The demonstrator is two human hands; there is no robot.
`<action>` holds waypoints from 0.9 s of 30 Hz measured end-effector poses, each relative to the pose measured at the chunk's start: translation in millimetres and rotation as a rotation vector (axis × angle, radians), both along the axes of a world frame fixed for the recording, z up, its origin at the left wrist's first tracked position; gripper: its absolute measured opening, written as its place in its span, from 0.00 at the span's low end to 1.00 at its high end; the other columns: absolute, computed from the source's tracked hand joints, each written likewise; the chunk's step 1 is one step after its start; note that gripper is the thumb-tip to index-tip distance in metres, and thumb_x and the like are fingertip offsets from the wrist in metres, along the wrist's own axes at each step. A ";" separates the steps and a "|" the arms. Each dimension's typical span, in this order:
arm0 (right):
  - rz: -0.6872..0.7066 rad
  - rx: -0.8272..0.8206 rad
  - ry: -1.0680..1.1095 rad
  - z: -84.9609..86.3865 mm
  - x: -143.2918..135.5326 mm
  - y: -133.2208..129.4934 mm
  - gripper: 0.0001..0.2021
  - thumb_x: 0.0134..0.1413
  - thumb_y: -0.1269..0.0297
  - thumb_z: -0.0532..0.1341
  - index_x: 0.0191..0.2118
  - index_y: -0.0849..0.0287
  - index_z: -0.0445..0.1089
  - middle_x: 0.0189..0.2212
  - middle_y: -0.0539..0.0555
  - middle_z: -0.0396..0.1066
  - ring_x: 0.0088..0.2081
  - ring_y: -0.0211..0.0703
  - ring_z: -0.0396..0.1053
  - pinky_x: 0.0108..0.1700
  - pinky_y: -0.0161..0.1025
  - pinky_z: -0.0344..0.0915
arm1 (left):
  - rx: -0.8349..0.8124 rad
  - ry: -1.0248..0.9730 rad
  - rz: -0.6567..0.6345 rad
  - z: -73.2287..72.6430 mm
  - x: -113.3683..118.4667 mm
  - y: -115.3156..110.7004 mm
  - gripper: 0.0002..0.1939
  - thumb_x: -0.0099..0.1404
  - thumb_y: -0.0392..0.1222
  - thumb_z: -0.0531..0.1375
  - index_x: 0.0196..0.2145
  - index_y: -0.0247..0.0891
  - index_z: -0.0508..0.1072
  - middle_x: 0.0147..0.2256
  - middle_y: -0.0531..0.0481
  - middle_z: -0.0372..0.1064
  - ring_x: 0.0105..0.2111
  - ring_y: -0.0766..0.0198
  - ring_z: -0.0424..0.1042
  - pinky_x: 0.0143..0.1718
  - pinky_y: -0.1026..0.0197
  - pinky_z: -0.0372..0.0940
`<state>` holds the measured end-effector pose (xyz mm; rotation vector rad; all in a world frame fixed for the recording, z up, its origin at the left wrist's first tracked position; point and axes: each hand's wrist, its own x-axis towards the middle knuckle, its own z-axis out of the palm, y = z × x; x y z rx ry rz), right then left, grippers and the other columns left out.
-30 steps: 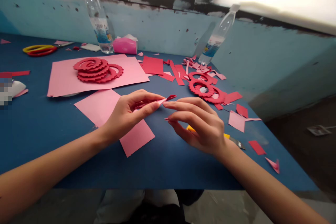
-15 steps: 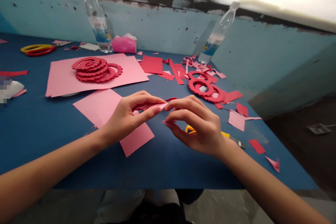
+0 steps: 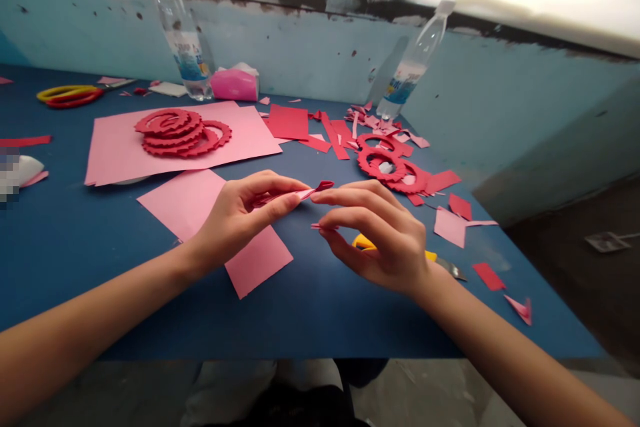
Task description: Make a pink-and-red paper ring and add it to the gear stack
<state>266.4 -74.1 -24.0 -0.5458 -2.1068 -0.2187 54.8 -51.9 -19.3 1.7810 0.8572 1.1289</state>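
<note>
Between the thumb and fingers of my left hand is a folded strip of pink and red paper. Most of it hides behind my fingers, and a red tip sticks out to the right. My right hand has its index fingertip at the end of that strip. Its thumb and middle finger pinch a small folded pink paper piece. Beneath my left hand lie pink paper sheets. Yellow-handled scissors lie partly hidden behind my right hand.
Red scalloped paper rings are piled on large pink sheets; more red rings lie at right among paper scraps. Two plastic bottles, a pink tissue pack and red-yellow scissors stand or lie near the wall.
The folded strip's red tip shows more clearly now, past my left fingertips. My right thumb and middle finger have shifted slightly with the small piece. Otherwise the hands stay nearly in place.
</note>
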 end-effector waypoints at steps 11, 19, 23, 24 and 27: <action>0.008 -0.006 -0.012 0.5 -0.3 -0.3 0.07 0.59 0.75 0.63 0.40 0.56 0.70 0.44 0.56 0.78 0.42 0.45 0.74 0.43 0.47 0.76 | 0.011 0.016 0.004 -0.1 0.3 0.1 0.11 0.64 0.48 0.64 0.40 0.41 0.80 0.40 0.48 0.78 0.40 0.60 0.75 0.40 0.62 0.71; 0.024 -0.028 -0.007 -0.2 0.0 0.6 0.07 0.58 0.76 0.64 0.39 0.57 0.70 0.44 0.55 0.78 0.41 0.44 0.73 0.41 0.45 0.74 | 0.030 0.044 0.005 0.1 -0.4 -0.3 0.11 0.65 0.48 0.64 0.40 0.40 0.80 0.39 0.48 0.77 0.39 0.61 0.75 0.39 0.62 0.70; -0.023 -0.006 0.063 2.8 0.7 -0.5 0.07 0.59 0.75 0.63 0.40 0.55 0.70 0.38 0.53 0.77 0.39 0.43 0.74 0.40 0.44 0.73 | 0.028 0.048 0.008 1.5 0.7 -1.3 0.11 0.64 0.48 0.64 0.40 0.40 0.81 0.39 0.47 0.77 0.39 0.60 0.75 0.39 0.62 0.70; -0.045 -0.005 0.082 3.5 1.0 -0.7 0.07 0.60 0.75 0.63 0.40 0.55 0.70 0.36 0.53 0.77 0.38 0.43 0.74 0.39 0.43 0.73 | 0.033 0.056 0.008 1.9 1.0 -1.6 0.11 0.64 0.48 0.64 0.40 0.40 0.81 0.39 0.48 0.77 0.38 0.60 0.75 0.39 0.62 0.70; -0.091 -0.001 0.092 4.3 1.6 -0.4 0.07 0.61 0.75 0.62 0.40 0.54 0.71 0.34 0.52 0.75 0.35 0.42 0.73 0.36 0.41 0.72 | 0.058 0.077 0.003 2.6 1.8 -2.5 0.10 0.64 0.47 0.64 0.40 0.41 0.81 0.37 0.48 0.77 0.37 0.61 0.74 0.39 0.62 0.70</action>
